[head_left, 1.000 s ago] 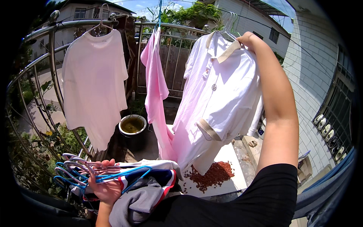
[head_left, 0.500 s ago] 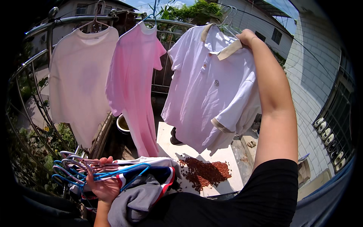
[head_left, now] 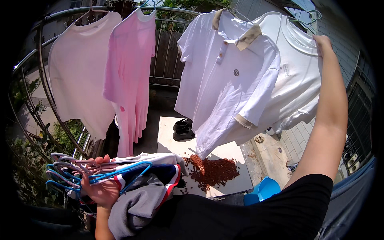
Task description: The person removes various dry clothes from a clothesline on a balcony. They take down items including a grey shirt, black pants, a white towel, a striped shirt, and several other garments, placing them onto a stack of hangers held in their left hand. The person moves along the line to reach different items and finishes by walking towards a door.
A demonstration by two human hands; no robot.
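Note:
My left hand [head_left: 103, 191], low at the left, is closed round a bundle of blue and pink hangers [head_left: 76, 172]. Grey, navy and white garments [head_left: 138, 204] hang from that bundle. Raised at the upper right, my right hand [head_left: 324, 44] grips a white T-shirt [head_left: 294, 86] by its shoulder, close to the neckline. A green hanger [head_left: 314, 18] shows inside its collar. Touching that T-shirt on its left is a white polo shirt [head_left: 224, 76] with a beige collar. Farther left hang a pink T-shirt [head_left: 132, 68] and a pale T-shirt [head_left: 82, 68], each on a hanger.
Behind the clothes runs a metal railing [head_left: 170, 52]. Below, a white board [head_left: 166, 140] bears spread reddish-brown pieces [head_left: 214, 174] and black sandals [head_left: 183, 130]. A blue bucket [head_left: 264, 191] stands to its right. Shoes [head_left: 352, 160] hang by the window bars at the right.
My right hand has moved right, from the polo shirt's collar to the white T-shirt, which now shows fully beside the polo. The view has shifted, and the blue bucket has come into sight.

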